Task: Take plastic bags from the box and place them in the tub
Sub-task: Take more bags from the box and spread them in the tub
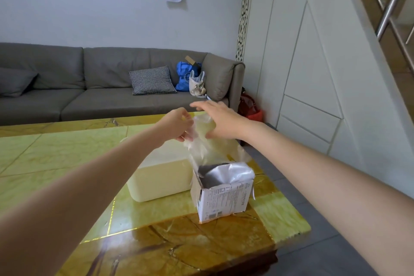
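A clear plastic bag (207, 143) hangs above the open white cardboard box (221, 199), its lower end still near the box's mouth. My left hand (179, 124) pinches the bag's upper left edge. My right hand (218, 119) is over the bag's top with straight fingers, its thumb against the film. More crumpled plastic (230, 173) fills the box. The cream tub (161, 177) stands just left of the box, behind the raised bag.
Box and tub stand on a yellow-green marble table (67, 154) near its right edge (300, 228). Beyond it is a grey sofa (89, 87) with a checked cushion and bags. White wall panels and grey floor lie to the right.
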Demonstrator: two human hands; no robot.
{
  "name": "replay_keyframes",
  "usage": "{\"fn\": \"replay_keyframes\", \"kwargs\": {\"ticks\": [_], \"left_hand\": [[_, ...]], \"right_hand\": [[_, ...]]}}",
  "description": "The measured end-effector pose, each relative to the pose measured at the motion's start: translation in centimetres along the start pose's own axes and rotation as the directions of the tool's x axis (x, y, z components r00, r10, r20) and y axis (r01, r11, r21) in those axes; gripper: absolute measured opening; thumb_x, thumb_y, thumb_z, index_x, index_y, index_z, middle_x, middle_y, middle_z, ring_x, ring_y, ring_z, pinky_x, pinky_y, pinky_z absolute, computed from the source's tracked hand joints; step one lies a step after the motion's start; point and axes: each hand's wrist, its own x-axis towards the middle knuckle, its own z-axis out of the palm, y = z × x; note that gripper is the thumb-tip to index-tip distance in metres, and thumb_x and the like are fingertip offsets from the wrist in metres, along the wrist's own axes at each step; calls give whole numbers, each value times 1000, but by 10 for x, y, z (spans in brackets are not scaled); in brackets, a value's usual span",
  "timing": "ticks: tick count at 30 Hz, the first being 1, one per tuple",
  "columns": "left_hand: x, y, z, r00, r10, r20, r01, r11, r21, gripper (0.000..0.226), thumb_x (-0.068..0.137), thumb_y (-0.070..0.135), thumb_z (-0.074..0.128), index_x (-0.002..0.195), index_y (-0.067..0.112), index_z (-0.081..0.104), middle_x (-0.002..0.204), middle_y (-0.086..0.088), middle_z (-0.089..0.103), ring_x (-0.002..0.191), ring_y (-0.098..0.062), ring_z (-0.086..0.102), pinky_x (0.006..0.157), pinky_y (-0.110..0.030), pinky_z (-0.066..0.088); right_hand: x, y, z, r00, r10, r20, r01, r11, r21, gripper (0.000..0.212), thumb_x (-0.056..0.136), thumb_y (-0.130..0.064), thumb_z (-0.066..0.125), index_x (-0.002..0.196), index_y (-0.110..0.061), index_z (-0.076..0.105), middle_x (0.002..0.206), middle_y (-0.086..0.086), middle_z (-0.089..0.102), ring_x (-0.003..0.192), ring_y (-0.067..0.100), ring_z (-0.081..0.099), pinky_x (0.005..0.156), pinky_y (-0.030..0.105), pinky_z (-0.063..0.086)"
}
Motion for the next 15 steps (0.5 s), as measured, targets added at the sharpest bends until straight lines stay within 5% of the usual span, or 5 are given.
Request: {"fn": "replay_keyframes", "kwargs": {"ticks": [4,7,9,11,15], "left_hand": [[-8,5,-14,997,38,66,-18,959,-282,21,87,28,63,101,12,58,82,0,59,68,-11,52,65,-22,42],[-11,-1,-28,993,62,97,-31,956,-293,55,73,45,73,118,21,53,97,0,55,76,-12,49,67,-24,42],[-14,-9,-31,998,18,55,-10,989,-147,37,75,34,76,104,21,57,83,-1,49,66,-13,44,61,-23,41],[-11,-18,-33,998,-30,-51,23,991,-130,15,79,18,73,81,19,58,67,1,43,53,-10,38,48,-18,36],[1,-40,-56,955,-223,-198,110,880,-461,3,87,9,63,90,9,63,63,-2,54,31,0,47,34,-10,37]], "right_hand": [[13,-25,-13,990,-37,-137,44,998,49,24,86,-4,55,107,-13,62,91,6,63,80,18,55,74,32,48],[27,-31,-21,959,32,-282,-19,999,48,19,86,2,49,76,-11,59,72,4,53,65,16,47,58,29,40],[38,-35,-23,914,115,-388,-27,974,224,29,88,-1,45,61,-13,43,59,0,43,52,13,42,51,28,34],[47,-36,-24,878,209,-431,-2,901,433,22,87,-2,42,66,-8,47,54,4,46,42,11,48,51,26,41],[53,-29,-7,836,410,-365,-108,775,623,27,90,-9,51,64,-11,43,54,3,46,28,0,44,36,12,35]]}}
